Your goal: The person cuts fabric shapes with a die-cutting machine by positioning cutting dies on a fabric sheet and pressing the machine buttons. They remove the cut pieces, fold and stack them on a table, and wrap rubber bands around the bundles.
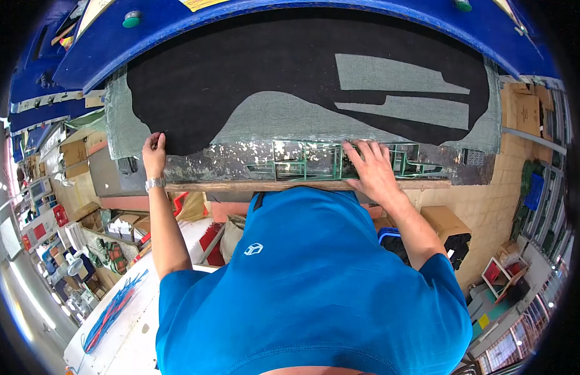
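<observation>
A black leather sheet (184, 81) with an irregular outline lies over a grey-green cutting surface (271, 115). Two angular openings at its right let the surface show through. My left hand (154, 155) is closed in a pinch at the sheet's lower left edge. Right of centre, my right hand (372, 167) spans a green metal cutting die (302, 160), thumb at its near side and fingers over its far side. The die is an open frame of thin bars lying on the worn dark ledge (205, 164) by my waist.
A blue machine beam (290, 9) arches over the far side of the sheet. A wooden strip (240, 186) edges the ledge in front of me. Below right stands a cardboard box (443, 224); a white table (140, 312) with blue and red cords (112, 312) is at lower left.
</observation>
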Demonstrator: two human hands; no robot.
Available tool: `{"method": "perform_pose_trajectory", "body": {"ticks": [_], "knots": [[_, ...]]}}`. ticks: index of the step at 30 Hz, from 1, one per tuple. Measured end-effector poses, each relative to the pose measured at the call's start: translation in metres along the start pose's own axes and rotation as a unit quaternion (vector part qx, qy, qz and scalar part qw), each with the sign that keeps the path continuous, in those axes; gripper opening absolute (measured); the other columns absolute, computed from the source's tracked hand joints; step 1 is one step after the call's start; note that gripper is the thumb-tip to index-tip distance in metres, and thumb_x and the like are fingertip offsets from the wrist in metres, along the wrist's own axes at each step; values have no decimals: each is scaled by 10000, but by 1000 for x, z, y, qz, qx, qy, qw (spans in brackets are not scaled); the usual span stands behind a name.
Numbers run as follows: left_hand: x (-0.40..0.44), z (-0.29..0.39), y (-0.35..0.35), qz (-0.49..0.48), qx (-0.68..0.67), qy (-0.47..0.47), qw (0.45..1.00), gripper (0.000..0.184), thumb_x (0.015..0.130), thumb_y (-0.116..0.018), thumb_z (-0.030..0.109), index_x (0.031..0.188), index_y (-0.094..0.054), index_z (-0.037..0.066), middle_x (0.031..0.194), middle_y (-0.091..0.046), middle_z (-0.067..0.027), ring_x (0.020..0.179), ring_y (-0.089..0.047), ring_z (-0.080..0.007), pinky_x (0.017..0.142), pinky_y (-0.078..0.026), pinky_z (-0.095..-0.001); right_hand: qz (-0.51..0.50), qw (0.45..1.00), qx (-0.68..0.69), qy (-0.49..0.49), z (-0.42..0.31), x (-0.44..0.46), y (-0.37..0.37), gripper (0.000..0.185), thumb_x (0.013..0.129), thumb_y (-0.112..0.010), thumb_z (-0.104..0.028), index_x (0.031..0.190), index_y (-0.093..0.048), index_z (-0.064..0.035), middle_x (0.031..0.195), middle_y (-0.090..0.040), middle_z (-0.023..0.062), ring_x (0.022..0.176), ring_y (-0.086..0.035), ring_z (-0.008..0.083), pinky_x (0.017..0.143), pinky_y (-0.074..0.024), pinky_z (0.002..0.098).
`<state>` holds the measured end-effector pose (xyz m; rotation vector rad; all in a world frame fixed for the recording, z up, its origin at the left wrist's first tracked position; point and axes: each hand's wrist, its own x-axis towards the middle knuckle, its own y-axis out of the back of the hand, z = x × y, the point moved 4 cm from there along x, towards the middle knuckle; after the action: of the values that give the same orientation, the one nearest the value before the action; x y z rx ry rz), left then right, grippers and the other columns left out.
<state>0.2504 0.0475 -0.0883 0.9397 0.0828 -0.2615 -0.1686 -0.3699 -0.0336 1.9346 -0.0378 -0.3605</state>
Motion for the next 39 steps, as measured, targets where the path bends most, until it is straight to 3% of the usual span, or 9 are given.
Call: {"method": "perform_pose_trajectory", "body": {"ticks": [5,13,17,19,20,24,26,29,39], "knots": [[39,-27,8,41,163,180,969,740,799,-829,487,1293,-612,-19,1258,-660,-243,1203,-626,-363,1031,-483,-438,-7,996,88,-30,2,17,29,867,720,-870,-404,1439,-502,-91,1444,-499,155,1355,-454,367,1123,-362,551],[18,-28,-2,69,107,159,979,764,727,-886,473,1218,-586,-29,1207,-655,-313,1169,-630,-427,1003,-495,-442,203,953,75,-211,38,151,20,494,871,-764,-415,1089,-681,21,1068,-707,211,1037,-669,388,909,-514,463],[12,-33,-4,22,70,154,985,635,728,-886,467,1051,-665,-32,1087,-710,-273,1091,-674,-398,944,-525,-442,124,944,67,-299,31,167,7,441,871,-758,-441,1004,-690,-26,1007,-725,176,1010,-672,385,875,-506,513],[13,-41,-10,-23,70,157,985,572,742,-884,446,955,-676,-42,953,-733,-238,895,-736,-340,825,-570,-422,148,936,33,-316,29,163,4,389,875,-755,-446,946,-690,-69,953,-730,148,1006,-671,383,856,-491,559],[8,-47,-14,-18,-50,186,981,527,789,-875,378,933,-635,-68,805,-709,-172,637,-723,-252,598,-576,-369,140,932,42,-333,32,162,3,379,869,-760,-450,932,-691,-82,964,-727,151,1017,-669,377,843,-484,567],[-6,-43,-15,-26,-222,216,950,434,856,-842,283,851,-557,-44,680,-614,-75,489,-646,-134,387,-459,-254,182,937,31,-298,39,159,-1,403,871,-767,-439,905,-671,-50,876,-728,138,879,-694,355,795,-510,499],[-10,-45,-6,-43,-188,215,957,438,858,-840,293,850,-555,-40,675,-614,-68,486,-635,-127,394,-460,-250,181,934,75,-300,40,154,-5,430,856,-802,-420,803,-640,-26,710,-670,104,664,-637,236,681,-515,386],[-16,-46,-3,-70,-158,208,963,453,860,-838,313,852,-554,-40,664,-609,-52,483,-616,-111,399,-453,-240,117,937,105,-311,46,150,-8,449,842,-822,-414,764,-637,-12,681,-655,104,643,-608,195,656,-504,365],[-43,-59,18,-118,-103,208,965,488,866,-832,356,757,-495,20,654,-519,-2,514,-556,-76,428,-466,-254,51,943,112,-308,42,124,-7,447,798,-856,-382,725,-641,3,676,-667,176,654,-657,292,662,-517,414]]}}
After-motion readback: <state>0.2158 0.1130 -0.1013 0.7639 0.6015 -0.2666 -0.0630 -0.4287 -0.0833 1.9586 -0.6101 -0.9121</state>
